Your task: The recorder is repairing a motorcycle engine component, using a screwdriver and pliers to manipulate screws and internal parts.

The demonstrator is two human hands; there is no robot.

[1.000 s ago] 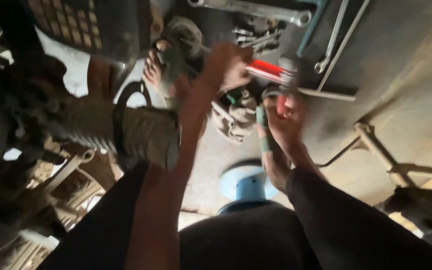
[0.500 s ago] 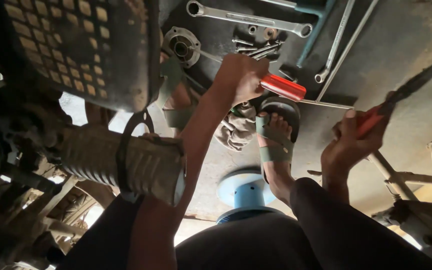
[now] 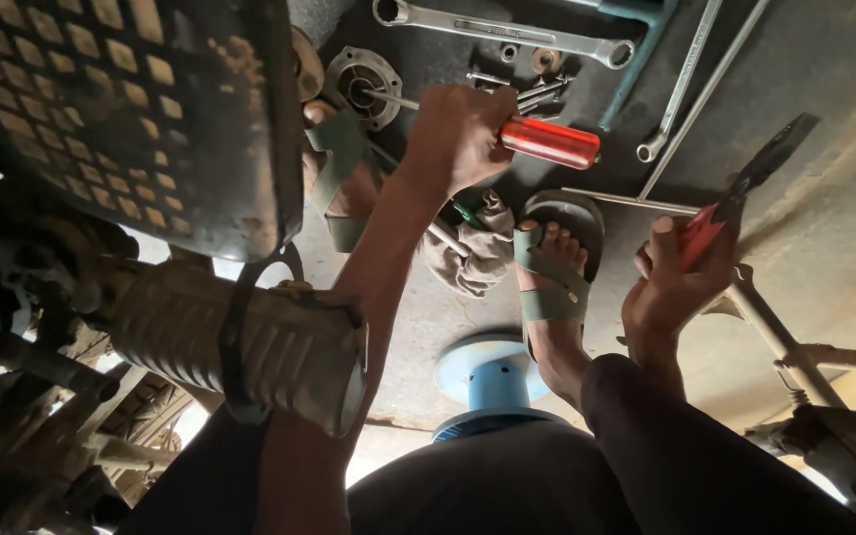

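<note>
Right hand (image 3: 671,287) has lifted pliers (image 3: 740,193) higher; fingers clamped on red grips. Left hand (image 3: 458,134) fingers wrapped around glossy red cylindrical screwdriver handle (image 3: 550,144).

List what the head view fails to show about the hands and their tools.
- Screwdriver: tip hidden inside the left hand.
- Pliers: handle ends covered by the right hand; jaws dark, too small to tell if closed.
- Rag: partly behind the left forearm.
- Wrench: its top edge nears the frame edge.
</note>
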